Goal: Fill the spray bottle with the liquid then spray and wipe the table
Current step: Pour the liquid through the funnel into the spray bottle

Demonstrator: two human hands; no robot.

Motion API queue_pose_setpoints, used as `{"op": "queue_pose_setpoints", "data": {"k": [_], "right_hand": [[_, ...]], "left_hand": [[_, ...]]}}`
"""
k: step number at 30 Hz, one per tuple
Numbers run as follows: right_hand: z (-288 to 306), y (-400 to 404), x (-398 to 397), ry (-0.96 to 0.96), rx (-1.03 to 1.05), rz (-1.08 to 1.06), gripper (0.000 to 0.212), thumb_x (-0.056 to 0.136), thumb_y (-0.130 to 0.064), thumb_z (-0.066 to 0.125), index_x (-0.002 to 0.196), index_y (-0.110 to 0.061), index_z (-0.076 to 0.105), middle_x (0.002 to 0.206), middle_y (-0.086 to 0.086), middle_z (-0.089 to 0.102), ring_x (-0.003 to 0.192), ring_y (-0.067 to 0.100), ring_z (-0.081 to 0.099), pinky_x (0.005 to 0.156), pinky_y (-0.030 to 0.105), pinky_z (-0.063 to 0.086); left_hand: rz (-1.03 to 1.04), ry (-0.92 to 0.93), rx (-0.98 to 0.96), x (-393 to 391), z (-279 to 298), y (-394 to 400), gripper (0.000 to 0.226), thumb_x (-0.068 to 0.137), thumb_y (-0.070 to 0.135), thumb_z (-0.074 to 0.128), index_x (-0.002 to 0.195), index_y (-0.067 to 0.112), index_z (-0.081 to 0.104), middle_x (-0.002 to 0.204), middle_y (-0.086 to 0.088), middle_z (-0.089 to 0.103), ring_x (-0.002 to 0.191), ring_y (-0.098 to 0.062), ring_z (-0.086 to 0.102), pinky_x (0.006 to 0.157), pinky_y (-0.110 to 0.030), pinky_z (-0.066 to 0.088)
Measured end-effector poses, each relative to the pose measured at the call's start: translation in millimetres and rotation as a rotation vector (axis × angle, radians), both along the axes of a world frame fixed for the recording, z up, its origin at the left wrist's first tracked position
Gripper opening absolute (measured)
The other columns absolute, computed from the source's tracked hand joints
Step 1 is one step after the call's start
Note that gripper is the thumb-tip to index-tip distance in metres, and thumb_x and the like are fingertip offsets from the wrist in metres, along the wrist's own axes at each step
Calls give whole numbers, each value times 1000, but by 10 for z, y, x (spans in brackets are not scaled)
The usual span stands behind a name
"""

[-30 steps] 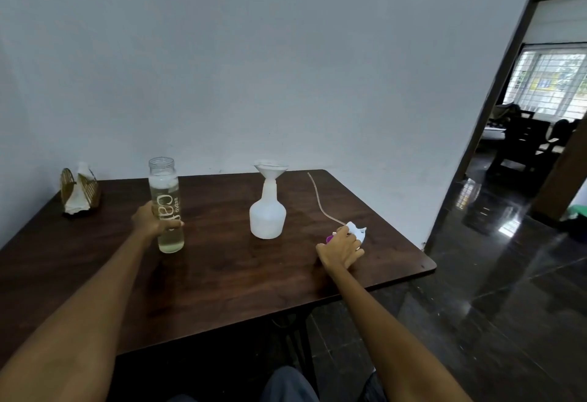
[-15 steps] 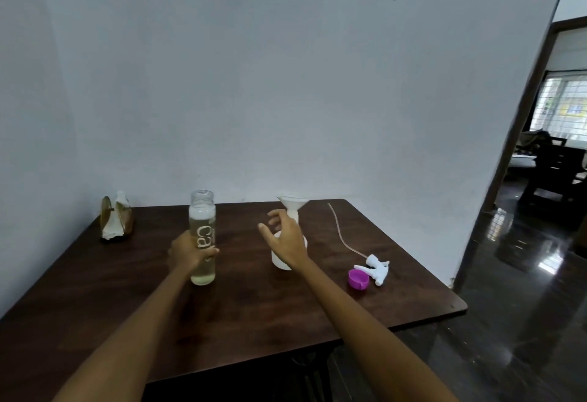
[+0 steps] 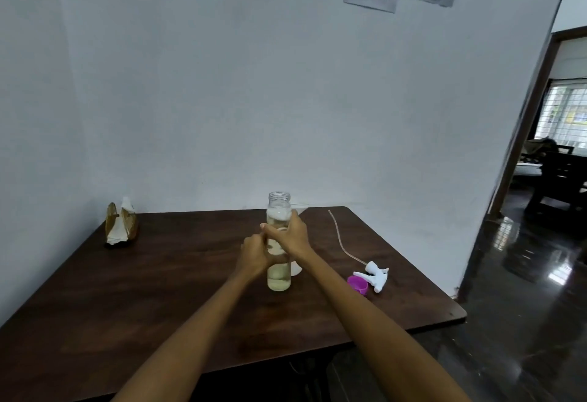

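A clear glass bottle of pale liquid, open at the top, stands at the middle of the dark wooden table. My left hand grips its lower body from the left. My right hand wraps its upper part from the right. Directly behind it the white spray bottle with a funnel in its neck is mostly hidden. The white spray trigger head with its long tube lies to the right, next to a purple cap.
A brass napkin holder with white tissues stands at the table's far left corner. White walls close off the back and left. The table's right edge borders a glossy dark floor and a doorway.
The glass bottle has shifted right, in front of the spray bottle. My right hand left the cap and trigger head, reached over and closed on the glass bottle. The camera tilted up.
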State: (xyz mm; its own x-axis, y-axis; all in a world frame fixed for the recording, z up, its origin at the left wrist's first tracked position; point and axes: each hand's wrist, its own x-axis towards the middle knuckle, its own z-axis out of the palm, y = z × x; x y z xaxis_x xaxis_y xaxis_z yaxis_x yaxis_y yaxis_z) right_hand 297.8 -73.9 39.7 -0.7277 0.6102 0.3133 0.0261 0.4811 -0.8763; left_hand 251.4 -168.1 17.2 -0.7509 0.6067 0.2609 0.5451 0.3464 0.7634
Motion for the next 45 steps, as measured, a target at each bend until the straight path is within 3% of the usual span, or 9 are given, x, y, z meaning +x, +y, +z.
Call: {"op": "queue_pose_setpoints", "data": {"k": [2, 5, 9, 14, 19, 24, 28, 39, 45], "right_hand": [[32, 191, 95, 9, -14, -24, 44, 76, -26, 76, 108, -6, 53, 98, 6, 64, 88, 18, 63, 74, 29, 53], [119, 489, 233, 3, -3, -95, 40, 73, -21, 75, 105, -5, 59, 95, 8, 68, 81, 17, 64, 63, 20, 49], [236, 807, 333, -25, -3, -114, 28, 68, -15, 75, 92, -8, 63, 80, 3, 67, 69, 15, 63, 57, 19, 46], [334, 1097, 245, -44, 61, -147, 21, 66, -12, 76, 80, -10, 61, 74, 2, 63, 69, 16, 60, 59, 21, 45], [340, 1220, 103, -77, 82, -180, 33, 64, -10, 76, 93, -2, 62, 84, 6, 66, 76, 19, 60, 67, 27, 46], [361, 1344, -39, -166, 205, -192, 37, 47, -24, 71, 77, -9, 56, 77, 4, 60, 73, 20, 56, 65, 27, 41], [363, 1408, -86, -233, 312, -195, 32, 60, -11, 78, 82, -10, 53, 83, 4, 60, 78, 20, 56, 69, 26, 39], [430, 1436, -224, -301, 432, -154, 49, 49, -36, 66, 89, -8, 57, 94, 10, 68, 88, 28, 63, 69, 25, 37], [510, 1460, -224, -341, 502, -155, 31, 45, -30, 60, 67, -24, 40, 76, -1, 56, 73, 21, 51, 65, 26, 36]], "left_hand": [[-145, -2, -40, -24, 19, 85, 68, 57, 36, 87, 114, 7, 64, 94, 1, 68, 65, 7, 60, 63, -12, 50], [-190, -74, -105, -140, 17, 188, 68, 66, 26, 85, 123, 1, 58, 99, 0, 61, 80, -8, 61, 59, -17, 55], [15, -338, 158, -280, 161, 287, 33, 90, 31, 62, 106, 2, 62, 93, -11, 63, 68, -16, 60, 57, -24, 56], [143, -561, 287, -501, 506, 400, 49, 95, 43, 49, 111, -2, 59, 98, -16, 65, 63, -18, 62, 48, -22, 56], [50, -696, 201, -579, 662, 547, 53, 95, 50, 44, 111, 1, 55, 93, -13, 64, 67, -23, 61, 59, -31, 54], [63, -788, 184, -582, 726, 641, 26, 95, 26, 56, 89, 1, 57, 76, -7, 61, 63, -20, 59, 68, -35, 56], [109, -816, 223, -630, 742, 665, 23, 93, 15, 59, 74, 4, 52, 71, -7, 60, 60, -18, 59, 72, -35, 56], [71, -854, 272, -618, 780, 677, 27, 96, 3, 52, 69, 0, 48, 67, -10, 51, 57, -15, 51, 90, -35, 52], [93, -808, 260, -627, 786, 637, 27, 95, -1, 52, 68, 0, 50, 66, -11, 52, 55, -14, 50, 34, -22, 49]]}}
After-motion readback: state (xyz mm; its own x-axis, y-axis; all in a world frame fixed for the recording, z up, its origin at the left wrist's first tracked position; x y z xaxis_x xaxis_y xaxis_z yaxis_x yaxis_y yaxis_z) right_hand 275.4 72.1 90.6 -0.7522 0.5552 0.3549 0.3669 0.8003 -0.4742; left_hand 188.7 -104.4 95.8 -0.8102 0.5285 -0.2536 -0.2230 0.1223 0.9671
